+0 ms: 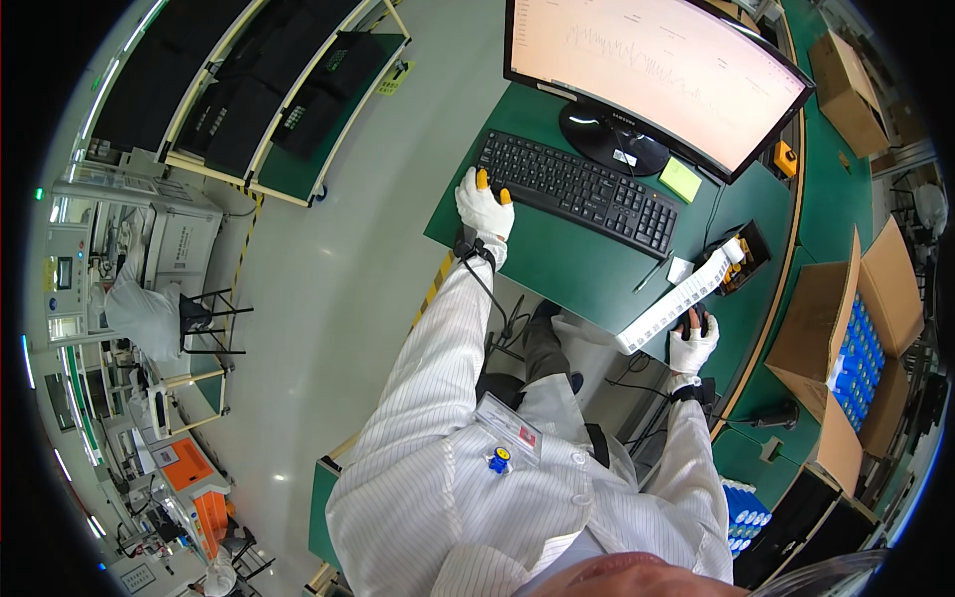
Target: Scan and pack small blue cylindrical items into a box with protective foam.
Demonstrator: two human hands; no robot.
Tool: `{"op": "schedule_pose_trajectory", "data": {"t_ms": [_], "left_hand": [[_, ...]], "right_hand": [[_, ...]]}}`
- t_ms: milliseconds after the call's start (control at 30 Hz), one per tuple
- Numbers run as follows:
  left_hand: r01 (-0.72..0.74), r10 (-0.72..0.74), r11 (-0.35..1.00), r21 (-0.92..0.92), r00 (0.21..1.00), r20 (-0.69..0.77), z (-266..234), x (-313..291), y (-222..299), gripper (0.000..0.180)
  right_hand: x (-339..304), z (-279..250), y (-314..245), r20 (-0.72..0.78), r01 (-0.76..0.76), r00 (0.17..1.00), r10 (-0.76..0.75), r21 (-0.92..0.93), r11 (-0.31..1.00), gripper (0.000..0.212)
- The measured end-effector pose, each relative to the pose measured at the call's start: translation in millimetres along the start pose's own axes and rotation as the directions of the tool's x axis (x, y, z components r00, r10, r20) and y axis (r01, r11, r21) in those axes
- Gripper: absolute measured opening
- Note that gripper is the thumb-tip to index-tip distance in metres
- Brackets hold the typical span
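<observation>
My left hand, in a white glove with yellow-covered fingertips, rests at the left end of a black keyboard. Its visible fingers are apart and hold nothing. On the right side of the green desk, my right hand, gloved with bare fingertips, curls over a dark computer mouse, mostly hidden beneath it. Beside that hand a long strip of printed labels runs from a small black box to the desk's near edge. Behind the keyboard stands a monitor showing a jagged line graph.
A yellow-green sticky pad and a pen lie near the keyboard. Right of the desk stands an open carton of blue cylindrical cells. A rack with black bins is at the far left. Cables hang below the desk.
</observation>
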State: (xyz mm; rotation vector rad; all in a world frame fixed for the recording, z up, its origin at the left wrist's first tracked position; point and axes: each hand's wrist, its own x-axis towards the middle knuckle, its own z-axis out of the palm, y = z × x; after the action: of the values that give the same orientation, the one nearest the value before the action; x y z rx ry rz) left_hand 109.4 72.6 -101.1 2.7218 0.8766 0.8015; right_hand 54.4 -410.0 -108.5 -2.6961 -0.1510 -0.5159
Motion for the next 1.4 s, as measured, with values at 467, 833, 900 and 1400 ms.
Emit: {"op": "schedule_pose_trajectory", "data": {"t_ms": [467,833,900,1400], "left_hand": [[0.035,-0.035,0.999,-0.004,0.999,0.015,-0.6,1.4,0.8,0.056],[-0.011,0.012,0.999,0.036,1.0,-0.008,0.2,1.0,0.1,0.06],[-0.006,0.007,1.0,0.023,1.0,-0.006,0.1,0.3,-0.5,0.061],[0.053,-0.051,0.997,-0.056,0.998,0.023,2.4,2.3,1.1,0.061]], "right_hand": [[1.1,0.9,0.4,-0.008,0.008,1.0,-0.008,0.0,1.0,0.056],[0.6,0.5,1.3,-0.01,0.017,1.0,-0.017,-0.002,1.0,0.057],[0.4,0.9,1.5,-0.027,0.018,0.999,-0.018,0.014,1.0,0.057],[3.8,-1.2,-1.1,-0.011,0.009,1.0,-0.009,-0.03,1.0,0.053]]}}
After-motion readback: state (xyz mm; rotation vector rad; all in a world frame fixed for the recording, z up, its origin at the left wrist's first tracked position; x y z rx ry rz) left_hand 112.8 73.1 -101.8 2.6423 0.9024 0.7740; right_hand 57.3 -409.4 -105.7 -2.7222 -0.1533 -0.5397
